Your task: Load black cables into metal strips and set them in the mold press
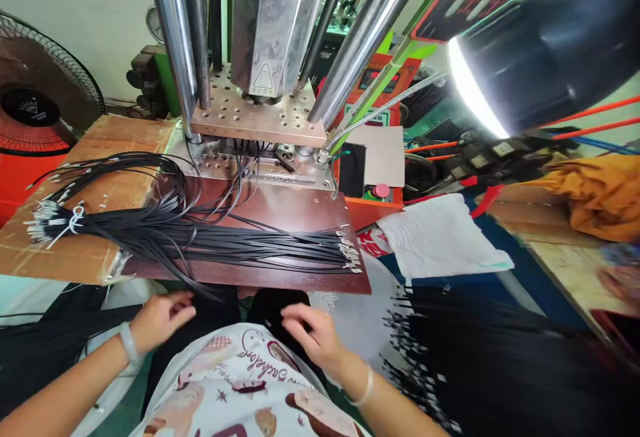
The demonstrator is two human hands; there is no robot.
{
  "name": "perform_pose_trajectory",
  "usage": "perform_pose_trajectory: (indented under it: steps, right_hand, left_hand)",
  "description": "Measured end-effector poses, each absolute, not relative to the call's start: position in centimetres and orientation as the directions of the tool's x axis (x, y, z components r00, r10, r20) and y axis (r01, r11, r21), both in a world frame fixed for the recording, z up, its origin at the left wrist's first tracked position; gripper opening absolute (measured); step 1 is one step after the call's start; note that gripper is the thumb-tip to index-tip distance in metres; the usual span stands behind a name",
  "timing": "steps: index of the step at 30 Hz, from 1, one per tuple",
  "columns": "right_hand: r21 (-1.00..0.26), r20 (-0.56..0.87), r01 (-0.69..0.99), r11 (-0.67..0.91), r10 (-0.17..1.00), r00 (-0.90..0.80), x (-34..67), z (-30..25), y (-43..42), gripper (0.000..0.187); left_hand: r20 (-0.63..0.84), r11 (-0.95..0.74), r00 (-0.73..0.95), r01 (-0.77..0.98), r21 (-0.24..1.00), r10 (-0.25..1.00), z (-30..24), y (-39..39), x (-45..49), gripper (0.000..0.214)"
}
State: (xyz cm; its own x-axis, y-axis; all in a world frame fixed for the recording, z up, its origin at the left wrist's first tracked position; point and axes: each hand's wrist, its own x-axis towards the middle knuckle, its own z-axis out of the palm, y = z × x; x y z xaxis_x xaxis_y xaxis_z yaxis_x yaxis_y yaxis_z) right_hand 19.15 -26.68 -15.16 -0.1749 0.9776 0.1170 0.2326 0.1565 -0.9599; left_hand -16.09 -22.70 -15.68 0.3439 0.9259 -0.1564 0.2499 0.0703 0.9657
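Observation:
My left hand (161,320) hovers over my lap, thumb apart from the fingers, with nothing seen in it. Also over my lap is my right hand (316,335), its fingers loosely bent and apart, holding nothing visible. In front of both lies a bundle of black cables (240,242) with pale ends, stretched across a brown board (300,282). A white tie (76,219) binds the bundle near its left end. Several cables run up under the perforated metal plate (260,120) of a press. The ends inside the press are partly hidden.
Many black cables (480,357) are piled at the right. A white cloth (445,237) lies beyond them. Behind the board stand a control box with a red button (381,190) and a bright lamp (530,57). A fan (40,90) is at the left.

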Motion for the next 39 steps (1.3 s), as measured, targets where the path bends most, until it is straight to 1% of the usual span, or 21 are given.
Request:
perform_pose_trajectory:
  steps: [1, 2, 3, 4, 5, 6, 8, 9, 11, 14, 17, 19, 22, 24, 26, 27, 30, 32, 35, 37, 39]
  right_hand:
    - [-0.843, 0.287, 0.346, 0.413, 0.888, -0.359, 19.9, -12.9, -25.7, 0.023]
    - [-0.692, 0.401, 0.415, 0.591, 0.792, -0.461, 20.7, -10.6, -24.1, 0.019]
    - [-0.551, 0.447, 0.509, 0.661, 0.749, -0.489, 21.5, -8.7, -21.8, 0.019]
    - [-0.427, 0.451, 0.62, 0.659, 0.749, -0.485, 22.3, -7.1, -19.2, 0.021]
    - [-0.303, 0.427, 0.735, 0.606, 0.776, -0.464, 23.0, -5.9, -16.2, 0.025]
    - [-0.182, 0.379, 0.816, 0.549, 0.805, -0.457, 23.4, -5.3, -13.3, 0.029]
    - [0.009, 0.26, 0.862, 0.507, 0.831, -0.492, 23.5, -5.1, -8.0, 0.034]
    - [0.075, 0.205, 0.854, 0.515, 0.83, -0.519, 23.2, -5.3, -6.0, 0.037]
    - [0.143, 0.124, 0.828, 0.542, 0.821, -0.558, 22.3, -5.9, -3.4, 0.042]
    - [0.143, 0.086, 0.847, 0.513, 0.846, -0.527, 21.2, -6.5, -2.5, 0.038]
    - [0.05, 0.092, 0.877, 0.477, 0.873, -0.48, 22.0, -6.6, -3.2, 0.028]
    - [-0.024, 0.088, 0.868, 0.496, 0.866, -0.492, 23.4, -6.8, -3.7, 0.024]
    - [-0.153, 0.057, 0.81, 0.566, 0.824, -0.564, 25.7, -7.4, -3.8, 0.025]
    - [-0.242, 0.048, 0.773, 0.587, 0.803, -0.594, 26.9, -7.7, -3.6, 0.026]
    - [-0.292, 0.116, 0.778, 0.556, 0.828, -0.549, 27.6, -7.5, -3.5, 0.026]
    - [-0.31, 0.185, 0.79, 0.529, 0.848, -0.496, 27.9, -7.3, -3.6, 0.026]
    - [-0.415, 0.414, 0.793, 0.446, 0.869, -0.272, 28.6, -5.8, -5.2, 0.026]
    - [-0.511, 0.51, 0.762, 0.398, 0.854, -0.104, 28.9, -4.5, -7.2, 0.024]
    - [-0.619, 0.585, 0.706, 0.344, 0.802, 0.121, 28.4, -3.0, -10.7, 0.024]
    - [-0.596, 0.614, 0.72, 0.354, 0.78, 0.124, 27.2, -2.6, -12.7, 0.026]
    - [-0.458, 0.593, 0.797, 0.395, 0.803, -0.058, 25.8, -2.7, -13.8, 0.031]
  left_hand:
    - [-0.057, -0.107, 0.47, 0.314, 0.944, 0.881, -13.7, -22.7, -15.7, 0.019]
    - [0.093, -0.346, 0.598, 0.322, 0.881, 0.796, -11.6, -22.2, -15.2, 0.018]
    - [0.239, -0.599, 0.719, 0.296, 0.744, 0.653, -9.5, -21.2, -14.3, 0.021]
    - [0.341, -0.772, 0.784, 0.259, 0.58, 0.519, -7.8, -19.7, -13.2, 0.024]
    - [0.394, -0.863, 0.81, 0.25, 0.438, 0.434, -6.3, -17.9, -11.8, 0.027]
    - [0.406, -0.903, 0.823, 0.271, 0.334, 0.397, -5.2, -15.9, -10.2, 0.029]
    - [0.325, -0.905, 0.846, 0.376, 0.2, 0.423, -4.2, -12.0, -6.6, 0.03]
    - [0.246, -0.897, 0.863, 0.414, 0.154, 0.44, -4.2, -10.3, -4.8, 0.027]
    - [0.054, -0.89, 0.89, 0.447, 0.085, 0.452, -4.5, -8.0, -1.7, 0.021]
    - [-0.156, -0.875, 0.87, 0.48, 0.058, 0.467, -5.1, -6.4, 1.1, 0.023]
    - [-0.189, -0.806, 0.805, 0.584, 0.095, 0.562, -5.1, -5.7, 1.7, 0.031]
    - [-0.175, -0.774, 0.791, 0.611, 0.166, 0.586, -4.8, -5.4, 1.4, 0.032]
    - [-0.192, -0.747, 0.825, 0.564, 0.353, 0.532, -4.4, -5.1, 0.6, 0.024]
    - [-0.231, -0.718, 0.834, 0.55, 0.427, 0.501, -4.3, -4.8, 0.2, 0.025]
    - [-0.308, -0.675, 0.821, 0.57, 0.469, 0.48, -4.2, -4.2, 0.1, 0.022]
    - [-0.364, -0.629, 0.811, 0.586, 0.511, 0.459, -4.0, -3.8, 0.1, 0.024]
    - [-0.487, -0.365, 0.795, 0.601, 0.711, 0.361, -3.3, -2.8, 0.6, 0.034]
    - [-0.464, -0.231, 0.822, 0.547, 0.804, 0.33, -2.7, -2.3, 1.5, 0.035]
    - [-0.392, -0.205, 0.866, 0.464, 0.862, 0.31, -2.2, -2.2, 3.6, 0.034]
    - [-0.403, -0.157, 0.866, 0.461, 0.874, 0.296, -2.2, -2.2, 5.0, 0.033]
    - [-0.432, -0.084, 0.86, 0.469, 0.879, 0.272, -2.2, -2.2, 6.0, 0.033]
